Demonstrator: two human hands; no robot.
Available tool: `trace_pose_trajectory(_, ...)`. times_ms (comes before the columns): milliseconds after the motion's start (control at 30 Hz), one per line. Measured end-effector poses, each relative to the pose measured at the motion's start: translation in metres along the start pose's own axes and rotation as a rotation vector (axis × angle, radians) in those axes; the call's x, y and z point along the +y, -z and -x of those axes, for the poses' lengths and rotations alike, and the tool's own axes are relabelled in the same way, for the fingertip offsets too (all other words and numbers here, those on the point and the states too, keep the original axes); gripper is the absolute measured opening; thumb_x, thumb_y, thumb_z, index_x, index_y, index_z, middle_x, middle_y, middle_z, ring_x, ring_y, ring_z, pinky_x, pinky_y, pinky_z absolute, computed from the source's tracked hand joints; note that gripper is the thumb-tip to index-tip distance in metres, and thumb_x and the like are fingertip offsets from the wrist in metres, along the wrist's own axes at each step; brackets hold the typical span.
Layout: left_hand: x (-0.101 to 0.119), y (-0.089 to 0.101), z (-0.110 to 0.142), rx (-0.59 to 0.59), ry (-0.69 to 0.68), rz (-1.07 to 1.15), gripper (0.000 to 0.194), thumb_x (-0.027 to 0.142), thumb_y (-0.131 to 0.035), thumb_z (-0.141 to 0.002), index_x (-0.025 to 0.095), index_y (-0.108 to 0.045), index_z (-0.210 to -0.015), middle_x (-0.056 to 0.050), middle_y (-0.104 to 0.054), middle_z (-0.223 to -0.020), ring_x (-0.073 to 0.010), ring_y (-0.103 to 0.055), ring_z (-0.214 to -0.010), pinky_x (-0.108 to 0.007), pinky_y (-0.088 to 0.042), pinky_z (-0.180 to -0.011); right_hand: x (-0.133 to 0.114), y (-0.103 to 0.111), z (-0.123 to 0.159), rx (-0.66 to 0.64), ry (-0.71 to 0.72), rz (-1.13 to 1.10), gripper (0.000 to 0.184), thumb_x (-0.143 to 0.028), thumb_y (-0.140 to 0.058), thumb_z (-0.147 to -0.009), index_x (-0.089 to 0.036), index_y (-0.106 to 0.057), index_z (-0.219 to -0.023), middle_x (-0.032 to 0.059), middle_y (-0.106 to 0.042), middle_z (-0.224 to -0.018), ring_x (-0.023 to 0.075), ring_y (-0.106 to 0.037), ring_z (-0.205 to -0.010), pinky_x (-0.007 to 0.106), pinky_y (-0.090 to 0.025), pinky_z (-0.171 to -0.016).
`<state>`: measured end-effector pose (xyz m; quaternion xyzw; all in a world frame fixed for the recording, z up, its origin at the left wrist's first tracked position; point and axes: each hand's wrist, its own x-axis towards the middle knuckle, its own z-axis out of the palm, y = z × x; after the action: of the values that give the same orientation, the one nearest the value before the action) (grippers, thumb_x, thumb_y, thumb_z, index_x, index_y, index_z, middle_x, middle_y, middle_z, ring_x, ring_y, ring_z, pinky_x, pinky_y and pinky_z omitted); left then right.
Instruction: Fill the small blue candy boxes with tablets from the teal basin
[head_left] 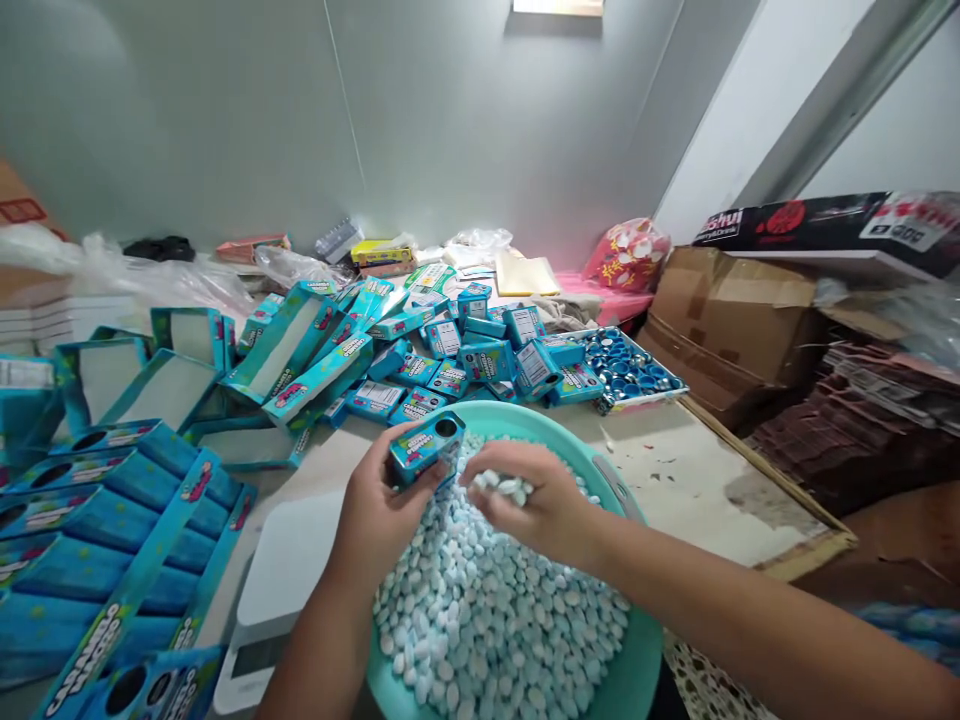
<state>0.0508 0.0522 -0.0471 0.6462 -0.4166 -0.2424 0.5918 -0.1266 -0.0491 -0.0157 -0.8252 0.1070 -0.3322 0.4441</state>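
My left hand (386,510) is closed round a small blue candy box (427,445), tilted, with a dark round hole in its top face. Just right of it, my right hand (536,505) is cupped, fingers curled round a handful of pale candies (504,487). Both hands are over a turquoise basin (645,650) heaped with white and pale blue oval candies (517,610). The box and the right fingertips are close together; whether they touch I cannot tell.
Left of the basin sits a white kitchen scale (289,560). A filled display tray (180,530) of blue boxes stands at far left. Behind lie loose blue boxes (487,360), empty trays (281,345) and a box of shiny blue rings (626,365). Cardboard cartons (727,320) stand right.
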Motion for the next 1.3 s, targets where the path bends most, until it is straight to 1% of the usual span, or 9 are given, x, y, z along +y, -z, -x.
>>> trace_pose_trajectory(133,0.0,0.0,0.003,-0.126,-0.016,-0.063,0.049,0.038,-0.079,-0.083,0.024,-0.066,-0.128,-0.008,-0.072,-0.122,-0.0273,-0.071,-0.11,-0.038,-0.06,-0.094,-0.011,-0.004,-0.027,0.393,-0.221,-0.472,0.016,-0.039,-0.066,-0.091,-0.024,-0.068,-0.086,-0.0025,-0.061,-0.068,0.015,-0.054,-0.057,0.027,-0.044,-0.052)
trace_pose_trajectory(267,-0.002,0.0,0.004,-0.234,-0.028,-0.075,0.047,0.035,-0.078,-0.084,0.026,-0.068,-0.129,-0.007,-0.073,-0.124,-0.0273,-0.071,-0.112,-0.037,-0.061,-0.095,-0.013,-0.014,-0.057,0.529,-0.327,-0.765,0.021,-0.043,-0.067,-0.086,-0.023,-0.063,-0.084,-0.0042,-0.056,-0.066,0.0138,-0.05,-0.052,0.024,-0.039,-0.047)
trace_pose_trajectory(500,-0.005,-0.001,0.004,-0.258,-0.046,-0.124,0.047,0.037,-0.077,-0.084,0.027,-0.068,-0.129,-0.007,-0.074,-0.123,-0.0281,-0.072,-0.11,-0.036,-0.063,-0.088,-0.008,-0.019,-0.061,0.535,-0.424,-0.841,0.022,-0.045,-0.067,-0.085,-0.024,-0.063,-0.084,-0.004,-0.056,-0.064,0.016,-0.054,-0.056,0.025,-0.046,-0.051)
trace_pose_trajectory(667,0.006,0.0,0.006,-0.28,0.012,-0.243,0.048,0.042,-0.075,-0.085,0.028,-0.067,-0.131,-0.006,-0.071,-0.128,-0.028,-0.067,-0.118,-0.041,-0.056,-0.103,-0.009,-0.016,-0.058,0.519,-0.462,-0.83,0.022,-0.044,-0.067,-0.084,-0.022,-0.066,-0.081,-0.0037,-0.056,-0.061,0.0147,-0.054,-0.051,0.025,-0.048,-0.051)
trace_pose_trajectory(767,0.01,0.001,0.007,-0.282,-0.004,-0.262,0.046,0.041,-0.074,-0.086,0.032,-0.066,-0.131,-0.002,-0.07,-0.129,-0.0252,-0.066,-0.118,-0.038,-0.053,-0.106,-0.009,-0.015,-0.058,0.51,-0.483,-0.796,0.021,-0.042,-0.069,-0.081,-0.022,-0.067,-0.08,-0.003,-0.056,-0.06,0.0164,-0.058,-0.053,0.027,-0.05,-0.053)
trace_pose_trajectory(867,0.008,0.0,0.007,-0.303,0.012,-0.229,0.046,0.041,-0.073,-0.087,0.034,-0.065,-0.131,0.0,-0.07,-0.129,-0.0237,-0.067,-0.117,-0.036,-0.054,-0.103,-0.007,-0.014,-0.055,0.515,-0.479,-0.778,0.019,-0.039,-0.071,-0.078,-0.021,-0.066,-0.074,-0.002,-0.057,-0.06,0.0176,-0.061,-0.06,0.027,-0.051,-0.058)
trace_pose_trajectory(1033,0.004,-0.002,0.006,-0.29,0.028,-0.201,0.045,0.041,-0.073,-0.087,0.033,-0.065,-0.13,-0.001,-0.07,-0.13,-0.0248,-0.067,-0.119,-0.039,-0.053,-0.106,-0.001,-0.017,-0.052,0.513,-0.411,-0.742,0.019,-0.036,-0.067,-0.084,-0.02,-0.066,-0.072,0.0,-0.062,-0.065,0.018,-0.063,-0.063,0.027,-0.053,-0.06)
trace_pose_trajectory(1233,0.005,-0.003,0.007,-0.259,-0.066,-0.272,0.043,0.041,-0.071,-0.09,0.033,-0.062,-0.132,0.0,-0.07,-0.129,-0.0224,-0.068,-0.118,-0.035,-0.055,-0.103,0.005,-0.022,-0.053,0.505,-0.364,-0.768,0.021,-0.034,-0.066,-0.086,-0.021,-0.065,-0.07,0.0003,-0.066,-0.068,0.0176,-0.064,-0.059,0.028,-0.053,-0.056)
trace_pose_trajectory(1300,0.006,-0.004,0.01,-0.239,-0.156,-0.342,0.043,0.04,-0.07,-0.092,0.03,-0.061,-0.133,-0.002,-0.071,-0.128,-0.0222,-0.068,-0.117,-0.032,-0.056,-0.098,0.005,-0.023,-0.051,0.518,-0.351,-0.768,0.021,-0.031,-0.065,-0.086,-0.021,-0.063,-0.068,0.0005,-0.066,-0.068,0.0173,-0.063,-0.059,0.029,-0.054,-0.058)
